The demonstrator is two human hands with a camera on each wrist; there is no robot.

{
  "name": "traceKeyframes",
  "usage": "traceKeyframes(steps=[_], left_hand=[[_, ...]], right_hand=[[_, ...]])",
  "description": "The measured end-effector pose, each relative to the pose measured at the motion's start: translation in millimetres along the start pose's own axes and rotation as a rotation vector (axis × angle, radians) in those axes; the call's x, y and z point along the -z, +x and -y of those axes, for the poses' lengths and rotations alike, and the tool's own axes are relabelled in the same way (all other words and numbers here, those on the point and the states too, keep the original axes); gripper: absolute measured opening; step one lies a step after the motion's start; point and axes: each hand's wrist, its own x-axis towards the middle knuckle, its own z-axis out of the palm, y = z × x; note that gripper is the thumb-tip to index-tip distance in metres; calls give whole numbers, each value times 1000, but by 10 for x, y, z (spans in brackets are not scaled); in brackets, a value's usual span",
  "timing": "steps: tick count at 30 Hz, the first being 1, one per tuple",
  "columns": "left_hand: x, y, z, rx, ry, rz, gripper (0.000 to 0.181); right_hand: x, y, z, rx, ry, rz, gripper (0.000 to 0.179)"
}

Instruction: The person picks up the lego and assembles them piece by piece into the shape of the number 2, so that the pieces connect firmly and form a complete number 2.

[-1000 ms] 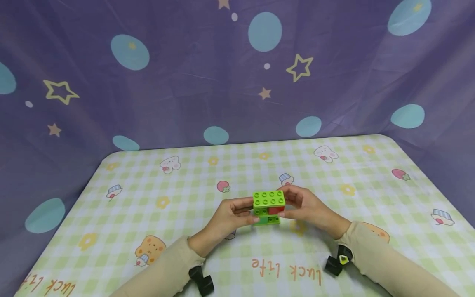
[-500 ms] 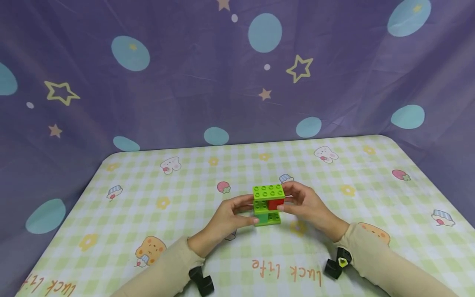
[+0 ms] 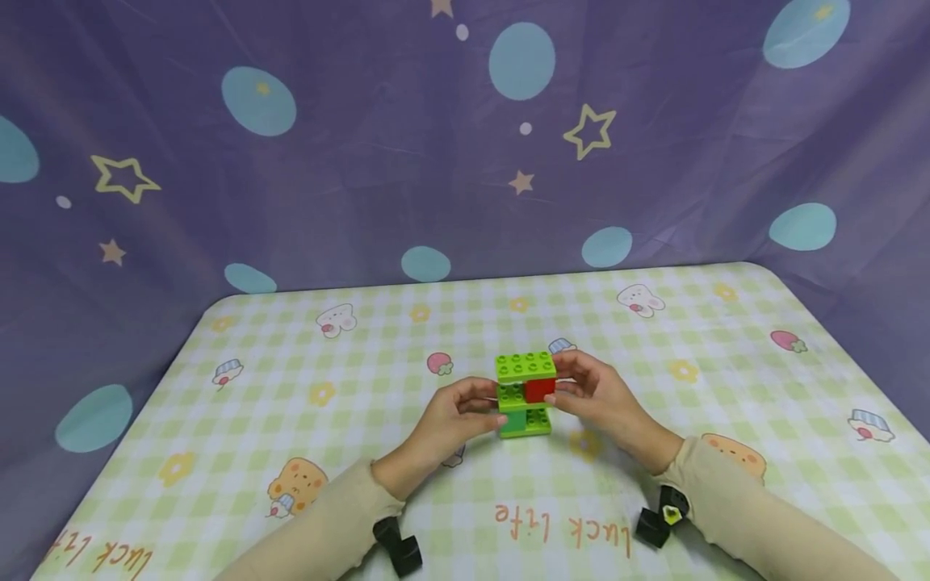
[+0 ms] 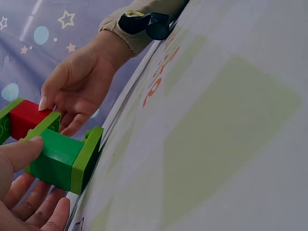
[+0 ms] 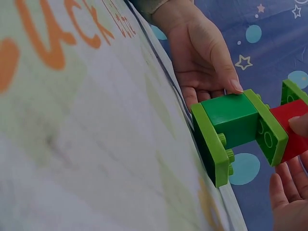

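Observation:
A small tower of toy building blocks stands upright between the hands in the head view. It has three lime-green studded plates, the top plate (image 3: 525,366) among them, with a dark-green block (image 3: 513,420) at lower left and a red block (image 3: 540,390) at upper right. My left hand (image 3: 454,415) pinches the dark-green block, thumb on its near face and fingers behind. The right hand (image 3: 599,395) holds the red block, thumb tip (image 5: 299,125) on its face. The bottom plate (image 4: 87,161) is close to the table; I cannot tell whether it touches.
The table (image 3: 349,452) wears a green-and-white checked cloth with cartoon prints. Behind it hangs a purple curtain (image 3: 327,161) with stars and blue spots. Black wrist devices (image 3: 398,547) sit below the sleeves.
The tower's top has moved up in the head view, and more of the red block and lower plates shows. The right hand has shifted up slightly with it; the left hand has barely moved.

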Motion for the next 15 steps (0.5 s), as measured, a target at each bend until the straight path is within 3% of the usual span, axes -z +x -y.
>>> traceKeyframes(steps=[15], left_hand=[[-11,46,35,-11,19,-46,35]], right_hand=[[-62,26,-11,-60,-1,-112,48]])
